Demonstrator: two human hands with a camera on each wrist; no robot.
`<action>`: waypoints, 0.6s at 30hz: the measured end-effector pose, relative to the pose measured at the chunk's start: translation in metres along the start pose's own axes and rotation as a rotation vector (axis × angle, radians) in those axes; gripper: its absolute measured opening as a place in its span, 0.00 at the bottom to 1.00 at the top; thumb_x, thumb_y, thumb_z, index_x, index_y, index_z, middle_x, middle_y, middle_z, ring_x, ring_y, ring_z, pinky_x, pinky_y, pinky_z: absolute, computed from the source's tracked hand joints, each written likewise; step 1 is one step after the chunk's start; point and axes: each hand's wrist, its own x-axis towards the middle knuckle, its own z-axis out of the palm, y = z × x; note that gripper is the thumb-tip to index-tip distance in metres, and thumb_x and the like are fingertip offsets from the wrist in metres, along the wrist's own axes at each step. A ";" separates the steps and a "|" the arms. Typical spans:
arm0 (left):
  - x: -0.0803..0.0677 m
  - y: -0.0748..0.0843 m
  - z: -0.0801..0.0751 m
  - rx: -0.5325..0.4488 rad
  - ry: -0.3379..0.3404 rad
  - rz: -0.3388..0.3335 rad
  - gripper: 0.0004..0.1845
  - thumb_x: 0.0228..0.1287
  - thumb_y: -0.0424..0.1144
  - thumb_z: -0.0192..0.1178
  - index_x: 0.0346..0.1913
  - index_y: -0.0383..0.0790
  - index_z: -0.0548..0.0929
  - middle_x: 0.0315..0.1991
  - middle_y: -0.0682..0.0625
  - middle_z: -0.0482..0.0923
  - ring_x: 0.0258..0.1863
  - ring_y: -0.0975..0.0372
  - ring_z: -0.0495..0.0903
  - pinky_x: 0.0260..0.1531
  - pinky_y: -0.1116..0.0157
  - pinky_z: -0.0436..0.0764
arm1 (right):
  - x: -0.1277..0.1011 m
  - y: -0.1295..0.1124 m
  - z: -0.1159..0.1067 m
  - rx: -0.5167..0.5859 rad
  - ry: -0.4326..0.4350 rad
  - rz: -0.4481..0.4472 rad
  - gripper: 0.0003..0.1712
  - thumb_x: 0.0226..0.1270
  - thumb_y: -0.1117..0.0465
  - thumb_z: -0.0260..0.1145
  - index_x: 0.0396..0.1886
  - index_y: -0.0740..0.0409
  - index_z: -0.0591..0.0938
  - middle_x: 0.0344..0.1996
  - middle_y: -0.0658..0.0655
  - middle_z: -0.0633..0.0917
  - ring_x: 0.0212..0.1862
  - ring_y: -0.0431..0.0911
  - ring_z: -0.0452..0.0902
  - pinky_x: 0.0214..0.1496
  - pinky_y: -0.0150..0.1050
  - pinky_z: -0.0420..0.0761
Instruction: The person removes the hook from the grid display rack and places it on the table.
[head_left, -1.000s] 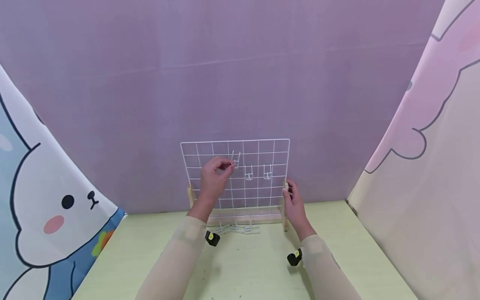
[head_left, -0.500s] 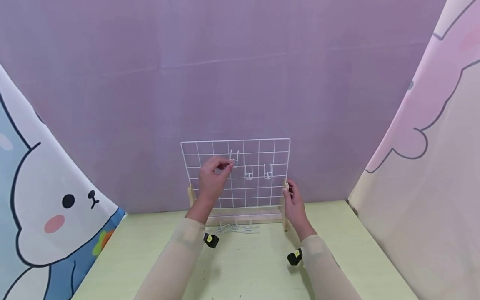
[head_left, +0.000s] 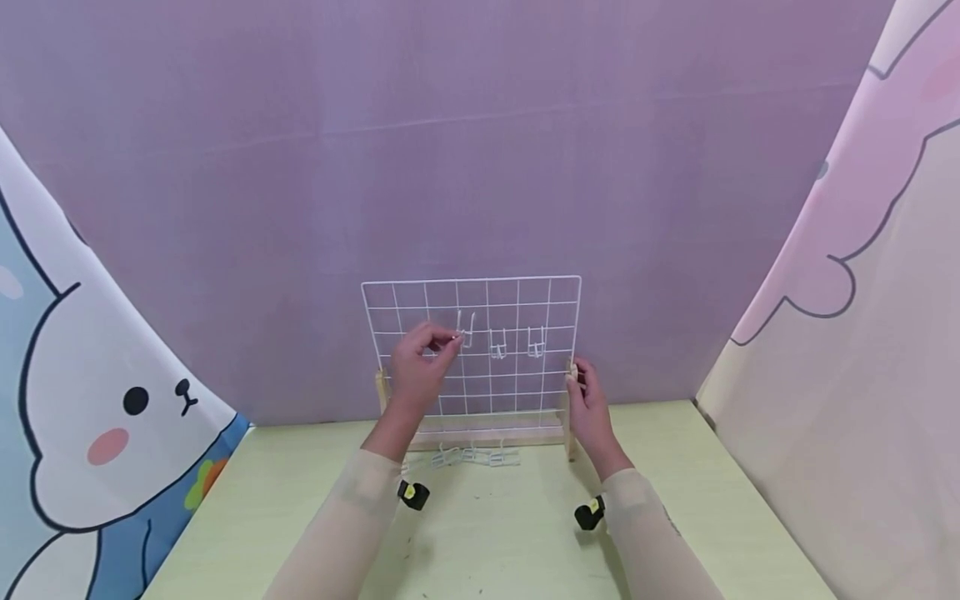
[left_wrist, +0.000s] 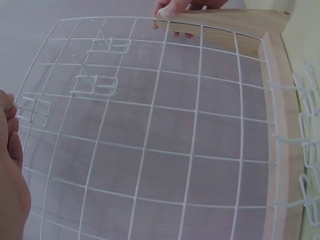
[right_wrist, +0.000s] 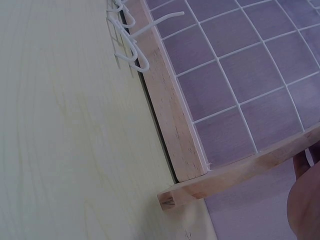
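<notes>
My left hand (head_left: 418,367) pinches a white wire hook (head_left: 467,335) between thumb and fingertips, against the upper middle of a white wire grid panel (head_left: 472,280). Whether the hook has caught on a wire is hard to tell. Two similar hooks (head_left: 498,345) hang on the panel to its right, side by side. In the left wrist view the held hook (left_wrist: 35,111) lies near the panel's edge beside my fingers. At the right side my right hand (head_left: 591,408) grips the upright post (head_left: 567,429) of the wooden stand that bears the panel.
Several loose white hooks (head_left: 470,455) lie on the pale yellow table (head_left: 480,525) before the stand's crossbar (head_left: 487,437). A purple backdrop (head_left: 480,167) rises close behind the panel. Printed cloths flank both sides, with a cartoon rabbit (head_left: 112,375) on the left.
My left hand has moved slightly left and down, and the hook it holds has come down with it along the panel. The right hand stays on the post.
</notes>
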 end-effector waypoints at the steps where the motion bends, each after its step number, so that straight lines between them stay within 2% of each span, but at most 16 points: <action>1: -0.002 0.000 -0.001 0.005 -0.005 -0.009 0.04 0.68 0.28 0.77 0.40 0.39 0.92 0.36 0.49 0.89 0.35 0.58 0.82 0.39 0.70 0.82 | 0.000 0.000 0.000 0.002 0.000 -0.002 0.24 0.94 0.52 0.52 0.81 0.48 0.69 0.72 0.64 0.76 0.69 0.62 0.74 0.72 0.71 0.75; 9: -0.020 -0.005 -0.008 0.024 -0.031 -0.076 0.04 0.70 0.31 0.77 0.41 0.42 0.92 0.36 0.50 0.89 0.35 0.60 0.82 0.39 0.72 0.81 | 0.001 0.002 -0.001 -0.004 -0.002 -0.010 0.25 0.94 0.51 0.52 0.81 0.49 0.69 0.72 0.66 0.75 0.69 0.64 0.74 0.71 0.72 0.75; 18: -0.035 -0.014 -0.008 0.031 -0.068 -0.096 0.03 0.70 0.30 0.76 0.41 0.39 0.91 0.36 0.51 0.89 0.36 0.59 0.83 0.39 0.69 0.82 | 0.001 0.001 -0.001 -0.005 -0.017 -0.006 0.25 0.94 0.50 0.53 0.82 0.49 0.69 0.73 0.65 0.76 0.70 0.62 0.74 0.71 0.70 0.76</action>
